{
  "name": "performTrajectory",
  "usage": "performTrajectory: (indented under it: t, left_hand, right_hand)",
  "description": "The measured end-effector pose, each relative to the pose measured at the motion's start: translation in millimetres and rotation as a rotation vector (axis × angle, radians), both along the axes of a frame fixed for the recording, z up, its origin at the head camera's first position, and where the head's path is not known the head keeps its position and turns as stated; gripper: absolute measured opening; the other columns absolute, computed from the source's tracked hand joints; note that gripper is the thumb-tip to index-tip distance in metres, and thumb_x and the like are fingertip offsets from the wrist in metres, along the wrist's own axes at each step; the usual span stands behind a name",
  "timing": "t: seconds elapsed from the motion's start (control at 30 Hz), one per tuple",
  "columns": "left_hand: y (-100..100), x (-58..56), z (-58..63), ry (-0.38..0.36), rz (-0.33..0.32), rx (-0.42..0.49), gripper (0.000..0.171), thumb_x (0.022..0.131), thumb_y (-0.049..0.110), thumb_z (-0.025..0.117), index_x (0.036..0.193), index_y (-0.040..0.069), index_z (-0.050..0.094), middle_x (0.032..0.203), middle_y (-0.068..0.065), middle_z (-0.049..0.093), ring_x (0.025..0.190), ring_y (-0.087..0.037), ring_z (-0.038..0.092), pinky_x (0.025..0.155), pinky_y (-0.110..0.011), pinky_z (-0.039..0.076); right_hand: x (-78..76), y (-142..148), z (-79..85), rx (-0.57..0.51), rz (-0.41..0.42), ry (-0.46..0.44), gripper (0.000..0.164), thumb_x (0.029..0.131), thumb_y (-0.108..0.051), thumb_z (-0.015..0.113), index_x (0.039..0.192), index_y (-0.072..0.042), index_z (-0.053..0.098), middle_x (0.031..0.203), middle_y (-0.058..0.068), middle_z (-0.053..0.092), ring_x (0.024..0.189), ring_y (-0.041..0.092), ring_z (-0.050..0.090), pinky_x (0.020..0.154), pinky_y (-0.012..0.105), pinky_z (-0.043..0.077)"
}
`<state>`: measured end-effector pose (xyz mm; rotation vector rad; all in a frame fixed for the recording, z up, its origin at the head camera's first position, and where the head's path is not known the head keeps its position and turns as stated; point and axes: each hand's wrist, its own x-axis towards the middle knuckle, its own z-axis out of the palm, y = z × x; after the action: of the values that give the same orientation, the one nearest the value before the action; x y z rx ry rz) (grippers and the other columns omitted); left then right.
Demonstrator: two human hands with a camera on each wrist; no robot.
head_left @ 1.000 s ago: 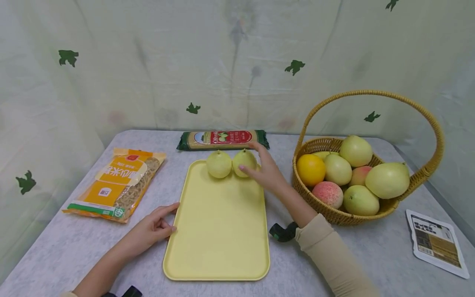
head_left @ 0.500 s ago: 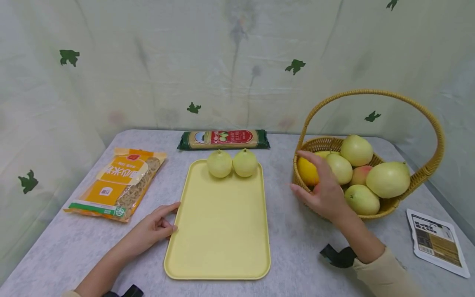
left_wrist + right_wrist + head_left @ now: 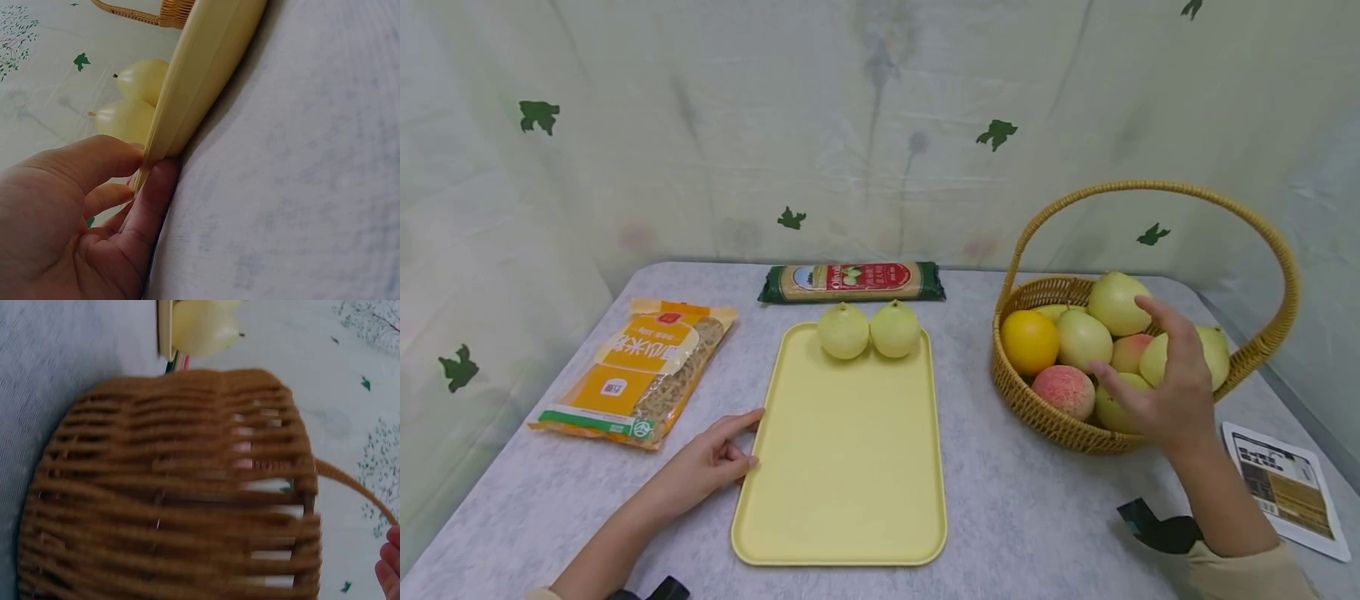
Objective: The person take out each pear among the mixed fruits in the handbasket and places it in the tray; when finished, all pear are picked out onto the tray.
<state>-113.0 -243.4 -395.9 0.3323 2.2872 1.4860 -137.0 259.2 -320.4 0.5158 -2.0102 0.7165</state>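
Note:
My left hand (image 3: 696, 475) pinches the left rim of a pale yellow rectangular tray (image 3: 842, 467); the left wrist view shows the rim between thumb and finger (image 3: 159, 178). Two pale green pears (image 3: 843, 332) stand side by side at the tray's far end. My right hand (image 3: 1176, 408) hovers at the front right of a wicker basket (image 3: 1052, 429), thumb and fingers spread with nothing between them. It partly covers a large pale green fruit (image 3: 1215, 354) and a pear (image 3: 1116, 408). In the right wrist view, the basket's woven wall (image 3: 175, 487) fills much of the picture.
The basket also holds an orange (image 3: 1028, 343), a pink peach (image 3: 1063, 392) and more pears (image 3: 1120, 302), under a tall arched handle (image 3: 1157, 187). A spaghetti packet (image 3: 853, 282) lies behind the tray, an orange food bag (image 3: 632, 371) left, a white pouch (image 3: 1288, 492) right.
My right hand has let go of the right-hand pear on the tray and moved right, past the orange, to the basket's right side. My left hand stays at the tray rim.

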Motion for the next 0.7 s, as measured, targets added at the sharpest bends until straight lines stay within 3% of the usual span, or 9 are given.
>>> performTrajectory:
  t: [0.5,0.7]
  left_hand:
    - [0.3,0.2,-1.0,-0.001,0.003,0.015,0.066,0.086,0.016,0.062,0.141,0.005,0.027,0.131,-0.020,0.029,0.073,-0.017,0.052,0.060,-0.025,0.045]
    - [0.3,0.0,-0.8,0.004,0.002,0.020,0.066,0.086,0.016,0.062,0.141,0.004,0.027,0.131,-0.020,0.028,0.073,-0.017,0.053,0.060,-0.025,0.046]
  right_hand:
    - [-5.1,37.1,-6.0,-0.039,-0.143,-0.074,0.090,0.070,-0.065,0.058,0.128,0.003,0.044,0.122,0.025,0.046,0.114,0.037,0.040,0.097,0.040,0.027]
    - [-4.3,42.5,-7.2,-0.077,-0.158,-0.131,0.091,0.068,-0.064,0.061,0.130,0.000,0.042,0.123,0.025,0.044,0.114,0.039,0.037,0.097,0.045,0.025]
